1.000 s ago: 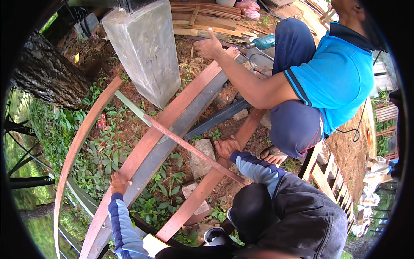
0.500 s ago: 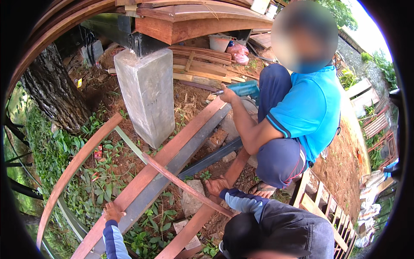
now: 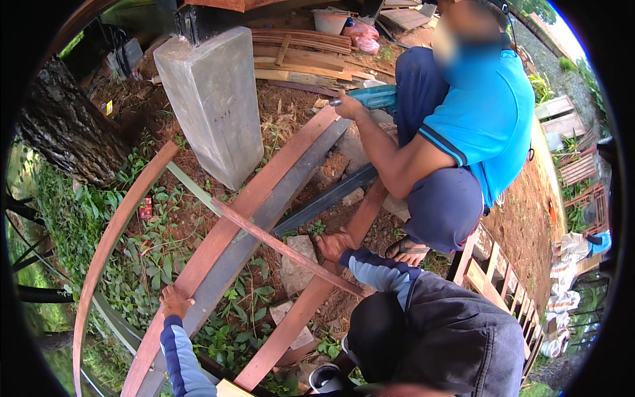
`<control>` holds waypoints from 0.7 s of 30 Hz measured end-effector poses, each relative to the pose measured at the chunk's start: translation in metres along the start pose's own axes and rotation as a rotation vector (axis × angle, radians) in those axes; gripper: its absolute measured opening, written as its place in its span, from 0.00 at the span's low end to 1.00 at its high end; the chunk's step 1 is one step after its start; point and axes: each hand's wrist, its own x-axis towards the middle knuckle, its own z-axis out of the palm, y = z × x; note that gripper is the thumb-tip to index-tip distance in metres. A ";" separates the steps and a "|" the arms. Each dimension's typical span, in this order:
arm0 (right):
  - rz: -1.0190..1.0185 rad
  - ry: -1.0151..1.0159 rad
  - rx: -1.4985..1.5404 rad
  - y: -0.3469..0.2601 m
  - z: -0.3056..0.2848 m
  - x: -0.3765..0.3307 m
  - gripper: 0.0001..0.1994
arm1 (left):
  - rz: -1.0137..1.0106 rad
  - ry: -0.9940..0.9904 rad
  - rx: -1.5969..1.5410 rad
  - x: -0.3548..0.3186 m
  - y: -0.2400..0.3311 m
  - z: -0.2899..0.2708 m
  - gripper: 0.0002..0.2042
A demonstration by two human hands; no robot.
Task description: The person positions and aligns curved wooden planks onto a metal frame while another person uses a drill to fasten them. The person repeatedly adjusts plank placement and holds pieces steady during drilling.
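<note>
Rust-red curved steel rail [image 3: 106, 251] sits far left over weeds, untouched. My left hand [image 3: 175, 301] rests on the lower stretch of the long red-painted steel beam [image 3: 264, 188], fingers curled loosely over its edge, more a steadying touch than a full clench. A thin reddish angle bar [image 3: 278, 241] crosses from that beam to the shorter red steel beam [image 3: 297, 317], where my right hand [image 3: 334, 243] presses down near the crossing, fingers spread flat, grasping nothing.

I judge this a bracing step: both beams pinned while they lie across each other. Any next move calls for firm palms and no slip at the crossing.

On the right a crouching person in a blue shirt holds a teal power drill [image 3: 374, 98] by the long beam's far end.

Ground is bare dirt, weeds and grey stones [image 3: 297, 255], with a grey concrete pillar [image 3: 211, 99], a tree trunk [image 3: 66, 132] and stacked timber behind.
</note>
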 end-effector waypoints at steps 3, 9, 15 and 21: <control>0.008 -0.020 -0.026 -0.001 -0.003 -0.001 0.20 | 0.030 0.022 -0.012 -0.002 0.001 -0.002 0.49; 0.006 -0.005 -0.030 -0.003 -0.004 0.001 0.21 | 0.028 0.019 0.002 -0.003 -0.005 0.004 0.48; -0.007 -0.029 -0.070 0.004 -0.002 0.002 0.21 | 0.117 -0.007 0.091 0.014 -0.013 0.012 0.47; 0.057 -0.064 -0.173 0.017 0.031 -0.005 0.22 | 0.450 0.025 0.436 0.005 -0.003 0.008 0.20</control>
